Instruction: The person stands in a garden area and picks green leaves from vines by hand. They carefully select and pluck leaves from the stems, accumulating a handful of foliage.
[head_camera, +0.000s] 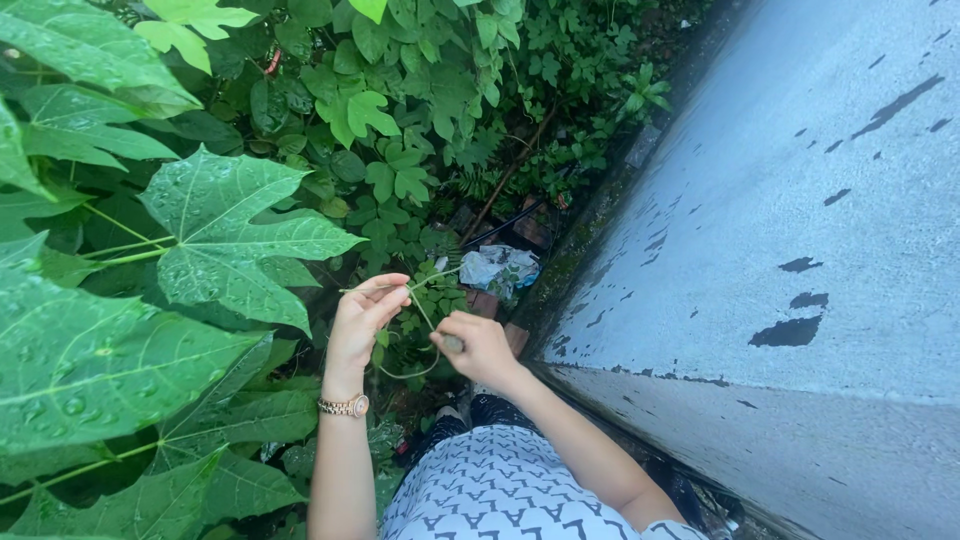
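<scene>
Item: thin green vine stem (425, 312), pliant, cord-like, bent into a loose loop below the hands. It runs from the left hand's fingertips rightward and down to the right hand, with the slack arc hanging beneath, between the two wrists.

Left hand (362, 318): raised, fingers (385, 290) pinched narrow on the upper end of the stem, thumb against forefinger. A gold-coloured metal wristwatch (346, 406) sits on that wrist.

Right hand (480, 347): curled into a loose fist around the lower part of the stem; a short pale stub shows at the thumb side. Fingers closed on it; how tightly cannot be told.

Packaging: one crumpled white and pale-blue plastic wrapper (498, 268) lies on the ground just beyond the hands, at the foot of the wall, among the leaves. Its print is too small to make out.

Clothing: white garment with a repeating dark angular pattern (500, 490), at the bottom centre, below the hands.

Surroundings, left: large lobed green leaves beaded with water drops (225, 235), close to the left hand; smaller-leaved green undergrowth (400, 150) behind.

Surroundings, right: pale grey painted wall with dark patches of flaked paint (780, 250), filling the right side, near the right forearm but apart from it. A dark thin pipe or stick (505, 225) lies in the undergrowth past the wrapper.
</scene>
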